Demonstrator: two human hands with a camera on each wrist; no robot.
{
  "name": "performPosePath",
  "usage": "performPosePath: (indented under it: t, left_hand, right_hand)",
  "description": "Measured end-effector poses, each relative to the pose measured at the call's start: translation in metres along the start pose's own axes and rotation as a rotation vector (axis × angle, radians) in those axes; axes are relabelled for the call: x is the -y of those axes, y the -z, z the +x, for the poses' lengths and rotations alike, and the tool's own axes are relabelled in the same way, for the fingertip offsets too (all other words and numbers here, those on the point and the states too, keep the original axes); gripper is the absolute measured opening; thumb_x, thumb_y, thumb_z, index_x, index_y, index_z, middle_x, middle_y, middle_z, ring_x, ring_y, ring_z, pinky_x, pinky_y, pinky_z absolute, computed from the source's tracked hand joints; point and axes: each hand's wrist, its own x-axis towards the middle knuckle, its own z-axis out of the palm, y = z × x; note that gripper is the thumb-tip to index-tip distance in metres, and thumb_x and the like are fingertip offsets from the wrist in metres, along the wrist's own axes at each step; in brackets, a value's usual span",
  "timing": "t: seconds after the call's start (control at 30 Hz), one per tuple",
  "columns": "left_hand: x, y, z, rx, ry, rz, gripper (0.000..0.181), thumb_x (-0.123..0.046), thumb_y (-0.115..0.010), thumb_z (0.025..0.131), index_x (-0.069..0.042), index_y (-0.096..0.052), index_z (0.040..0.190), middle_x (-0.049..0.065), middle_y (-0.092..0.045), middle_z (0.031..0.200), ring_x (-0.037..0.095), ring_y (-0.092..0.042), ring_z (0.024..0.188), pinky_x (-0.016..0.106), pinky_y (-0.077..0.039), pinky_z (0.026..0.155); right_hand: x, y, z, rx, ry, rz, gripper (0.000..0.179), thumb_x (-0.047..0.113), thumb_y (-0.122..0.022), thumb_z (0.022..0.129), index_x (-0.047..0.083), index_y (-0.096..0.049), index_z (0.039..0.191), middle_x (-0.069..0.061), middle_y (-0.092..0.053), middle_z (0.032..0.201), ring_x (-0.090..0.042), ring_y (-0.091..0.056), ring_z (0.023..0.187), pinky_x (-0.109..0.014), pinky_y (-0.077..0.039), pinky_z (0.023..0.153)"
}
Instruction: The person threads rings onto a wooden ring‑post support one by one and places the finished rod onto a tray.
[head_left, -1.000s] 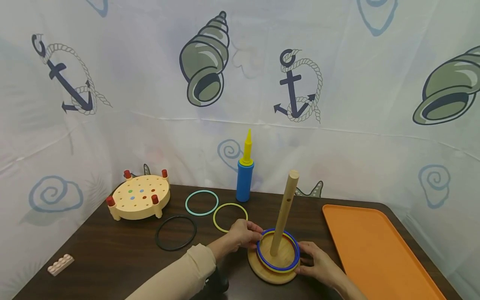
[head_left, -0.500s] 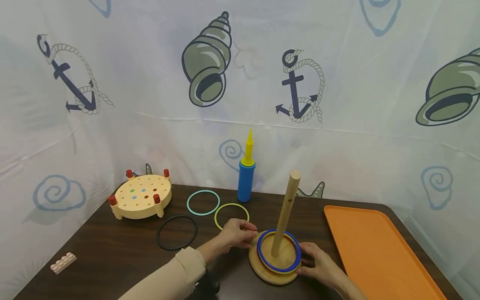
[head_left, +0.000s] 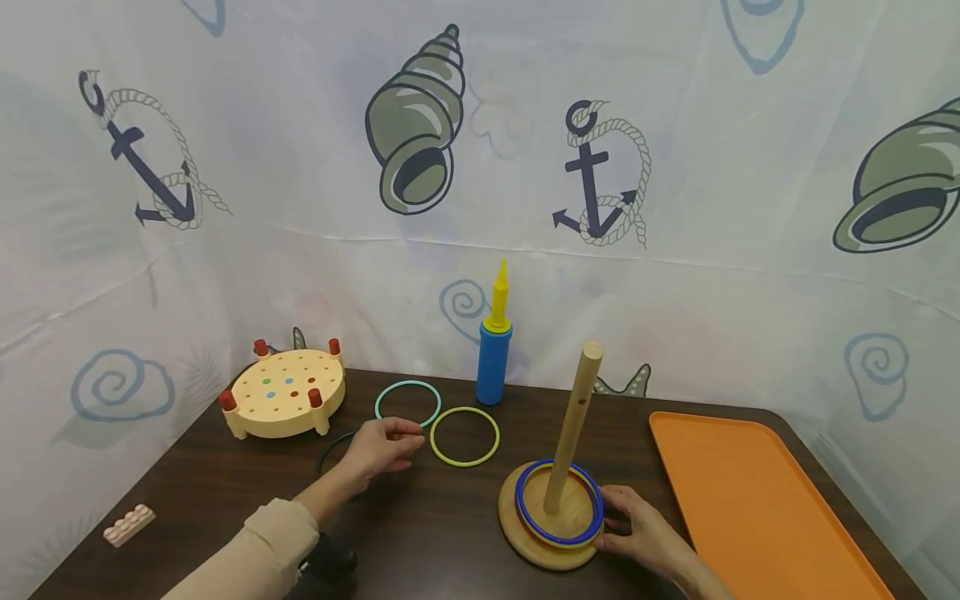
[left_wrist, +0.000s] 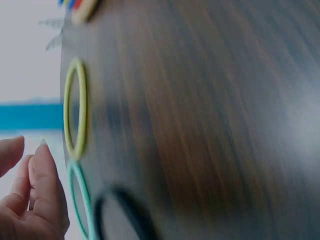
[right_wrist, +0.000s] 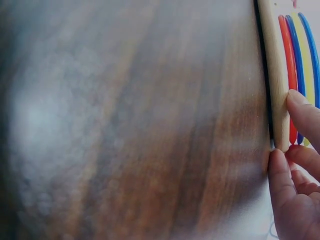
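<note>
Loose and stacked rings beside an orange tray [head_left: 757, 500] on a dark brown, streaky-grained table [head_left: 435, 533].
Beside the right hand [head_left: 641, 533], stacked rings [right_wrist: 298, 60] run red, blue, yellow, blue upward from a stand [head_left: 517, 535] of pale wood. About the left hand [head_left: 382, 450], which comes from a plain beige sleeve [head_left: 258, 546], the loose rings are a turquoise ring [head_left: 408, 382], a yellow ring [head_left: 465, 463] and a black ring [head_left: 332, 443]. Beyond it, the pump [head_left: 493, 367] is blue with a yellow nozzle [head_left: 500, 300], and the cream board [head_left: 255, 421] shows red caps [head_left: 227, 400] and green, blue and red spots. Left of that hand, the block [head_left: 129, 525] is pale pink. Beyond both hands, the whitish cloth [head_left: 712, 317] bears navy anchors [head_left: 589, 192], grey-green shells [head_left: 408, 117] and blue swirls [head_left: 112, 388].
</note>
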Motion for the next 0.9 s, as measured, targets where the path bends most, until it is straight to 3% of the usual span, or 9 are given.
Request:
performPosePath:
  t: [0.23,0.43,0.63,0.9]
  left_hand:
    - [0.018,0.062,-0.001,0.008,0.028,0.047,0.037,-0.014,-0.063,0.090,0.009,-0.055,0.118,0.012,-0.064,0.102,0.020,-0.062,0.093,0.036,-0.057,0.076]
    - [0.032,0.096,-0.005,-0.005,0.027,0.105,0.042,-0.014,-0.062,0.091,0.013,-0.051,0.120,0.016,-0.062,0.105,0.015,-0.062,0.090,0.038,-0.057,0.076]
    - [0.042,0.110,-0.008,-0.051,0.037,0.188,0.039,-0.013,-0.064,0.089,0.013,-0.054,0.117,0.017,-0.064,0.101,0.012,-0.063,0.083,0.035,-0.058,0.071]
    - [0.052,0.112,-0.007,-0.093,0.059,0.285,0.034,-0.009,-0.070,0.084,0.010,-0.059,0.110,0.014,-0.066,0.093,0.010,-0.060,0.074,0.031,-0.057,0.065]
  right_hand:
    - [0.000,0.001,0.000,0.004,-0.002,0.004,0.068,0.016,-0.076,0.079,-0.014,-0.043,0.130,-0.034,-0.038,0.129,-0.053,-0.039,0.121,-0.033,-0.052,0.089]
    - [-0.001,0.000,0.001,-0.004,0.012,-0.006,0.067,0.016,-0.076,0.078,-0.014,-0.044,0.130,-0.034,-0.039,0.128,-0.052,-0.040,0.120,-0.033,-0.052,0.088]
    - [-0.002,0.000,0.001,-0.002,0.021,-0.005,0.067,0.016,-0.076,0.079,-0.015,-0.044,0.130,-0.034,-0.039,0.129,-0.053,-0.039,0.120,-0.033,-0.052,0.088]
    - [-0.003,-0.001,0.001,0.000,0.014,-0.006,0.066,0.014,-0.076,0.079,-0.014,-0.044,0.130,-0.033,-0.039,0.129,-0.053,-0.039,0.120,-0.033,-0.052,0.089]
